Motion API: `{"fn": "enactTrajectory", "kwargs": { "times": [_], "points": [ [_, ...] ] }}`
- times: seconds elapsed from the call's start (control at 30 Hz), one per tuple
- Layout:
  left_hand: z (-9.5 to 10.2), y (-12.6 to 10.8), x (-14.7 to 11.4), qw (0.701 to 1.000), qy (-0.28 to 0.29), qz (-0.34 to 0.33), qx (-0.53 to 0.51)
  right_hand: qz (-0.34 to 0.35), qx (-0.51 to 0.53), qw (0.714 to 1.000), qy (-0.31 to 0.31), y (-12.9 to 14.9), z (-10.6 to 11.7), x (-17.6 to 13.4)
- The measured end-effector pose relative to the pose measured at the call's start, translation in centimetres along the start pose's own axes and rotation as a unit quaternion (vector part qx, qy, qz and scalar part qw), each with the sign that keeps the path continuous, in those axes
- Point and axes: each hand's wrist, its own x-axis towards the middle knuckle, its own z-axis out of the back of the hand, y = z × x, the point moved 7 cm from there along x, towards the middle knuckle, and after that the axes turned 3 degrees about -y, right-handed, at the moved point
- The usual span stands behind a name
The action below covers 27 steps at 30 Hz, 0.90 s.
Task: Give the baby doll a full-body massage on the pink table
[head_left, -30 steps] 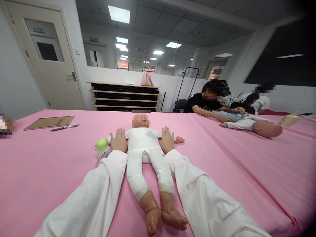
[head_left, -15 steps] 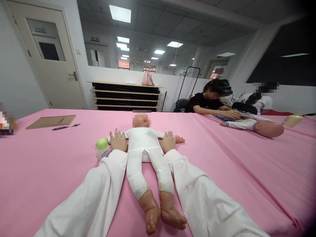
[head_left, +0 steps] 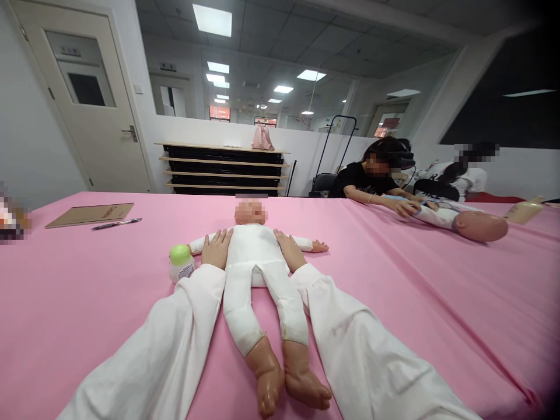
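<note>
A baby doll with a white cloth body lies on its back in front of me, its feet toward me and its arms spread. My left hand rests flat at the doll's side, fingers stretched over the inner end of its arm by the shoulder. On the other side my right hand lies likewise, fingers extended along the shoulder and upper chest edge. Neither hand grips anything. A small clear bottle with a green cap stands just left of my left hand, close to the doll's hand.
A pink cloth covers the table. At the left lie a brown notebook and a pen. Across the table, a person in black handles another doll near a yellowish bottle. Another person sits behind.
Both my hands have slid inward from the doll's upper arms to its shoulders. The co-worker's hands have shifted on the other doll.
</note>
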Motion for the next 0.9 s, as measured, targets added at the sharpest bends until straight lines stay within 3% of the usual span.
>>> {"fn": "enactTrajectory", "kwargs": {
  "times": [0.23,0.3,0.47,0.6,0.73,0.9],
  "points": [
    [0.6,1.5,-0.5,0.992,-0.049,0.112,0.018,-0.078,-0.019,0.995,-0.060,-0.7,0.8,-1.0],
    [0.8,1.1,-0.4,0.995,-0.047,0.092,0.011,-0.063,-0.016,0.994,-0.082,-0.4,1.2,-1.0],
    [0.8,-1.0,0.0,0.999,-0.021,-0.042,0.003,0.049,0.032,0.995,-0.084,1.0,1.4,-0.3],
    [0.3,-1.1,0.0,0.998,0.000,-0.055,-0.003,0.047,0.040,0.997,-0.046,0.7,0.7,0.3],
    [-0.2,-0.1,-0.1,1.000,0.017,-0.001,0.001,0.007,0.031,0.998,-0.046,-0.2,0.4,0.2],
    [0.9,1.3,-0.7,0.993,-0.031,0.114,0.030,-0.063,0.018,0.996,-0.062,-1.2,0.9,-0.6]
  ]
}}
